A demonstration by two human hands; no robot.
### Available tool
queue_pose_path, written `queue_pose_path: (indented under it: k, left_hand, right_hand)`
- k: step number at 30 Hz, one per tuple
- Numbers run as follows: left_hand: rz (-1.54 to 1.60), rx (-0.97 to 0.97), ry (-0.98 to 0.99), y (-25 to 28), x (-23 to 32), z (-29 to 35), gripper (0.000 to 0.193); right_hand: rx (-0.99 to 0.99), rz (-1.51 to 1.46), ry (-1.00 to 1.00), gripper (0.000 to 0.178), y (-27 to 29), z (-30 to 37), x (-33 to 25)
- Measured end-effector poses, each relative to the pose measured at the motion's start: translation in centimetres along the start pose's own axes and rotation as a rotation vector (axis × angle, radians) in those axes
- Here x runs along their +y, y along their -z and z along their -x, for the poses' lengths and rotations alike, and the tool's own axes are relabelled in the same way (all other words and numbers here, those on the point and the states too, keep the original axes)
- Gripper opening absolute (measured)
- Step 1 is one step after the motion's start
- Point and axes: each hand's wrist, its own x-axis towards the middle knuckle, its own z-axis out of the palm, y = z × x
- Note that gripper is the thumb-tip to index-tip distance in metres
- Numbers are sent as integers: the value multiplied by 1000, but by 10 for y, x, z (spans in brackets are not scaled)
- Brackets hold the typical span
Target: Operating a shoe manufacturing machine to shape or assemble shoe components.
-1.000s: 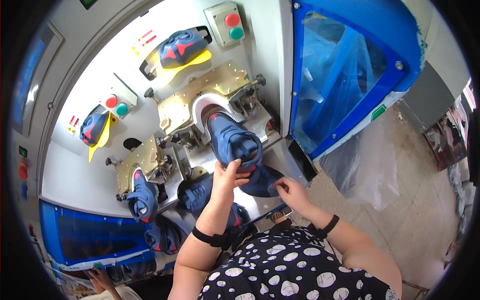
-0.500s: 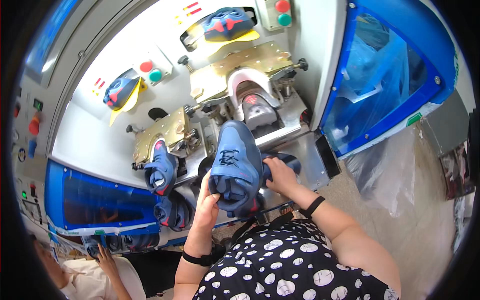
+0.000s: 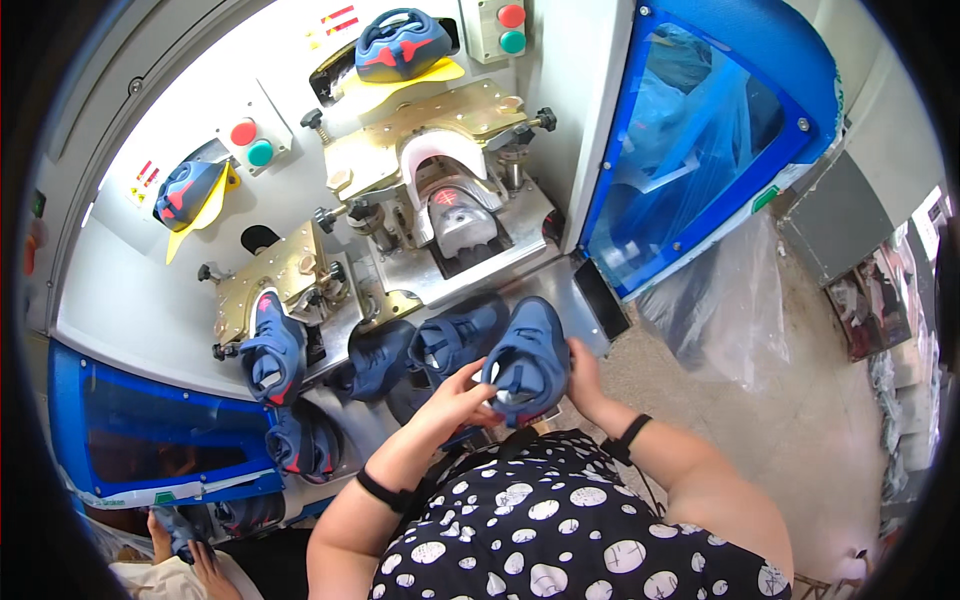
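one blue shoe point(image 3: 527, 360), two hands holding

Shoe point(image 3: 527, 360) held between left hand point(image 3: 462, 398) at 8 o'clock and right hand point(image 3: 583, 372) at 3 o'clock, in front of machine point(image 3: 440, 200). Mould point(image 3: 452, 205) at 12 o'clock behind shoe. Second shoe point(image 3: 272, 350) mounted at 9 o'clock. More shoes point(image 3: 420, 345) on ledge between. Plastic bag point(image 3: 720, 300) at 2 o'clock, on floor.

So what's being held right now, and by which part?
A blue shoe upper is held in both hands over the machine's shelf: the left hand grips its lower open end from the left side, and the right hand cups its right side.
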Motion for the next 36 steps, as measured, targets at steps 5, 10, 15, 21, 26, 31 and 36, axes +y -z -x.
queue_pose_path:
  k: [5, 10, 15, 21, 26, 31, 36]
  left_hand:
    - [207, 27, 31, -33, -10, -76, 71]
    - [176, -15, 44, -37, -6, -77, 62]
    - [-77, -72, -133, -23, 35, -25, 45]
    - [-126, 32, -469, -16, 59, 47, 34]
    - [-24, 103, -455, 6, 34, 91, 33]
    - [120, 240, -441, 31, 12, 109, 31]
    - [208, 151, -443, 46, 12, 94, 37]
  right_hand:
    - [147, -397, -271, 40, 42, 6, 17]
    - [105, -448, -177, 47, 51, -5, -39]
    - [234, -42, 560, 35, 54, -67, -164]
    - [317, 140, 1035, 35, 30, -249, -343]
    - [77, 463, 724, 41, 12, -322, -396]
    - [253, 220, 823, 25, 0, -282, -363]
    - [152, 238, 862, 21, -4, -118, -280]
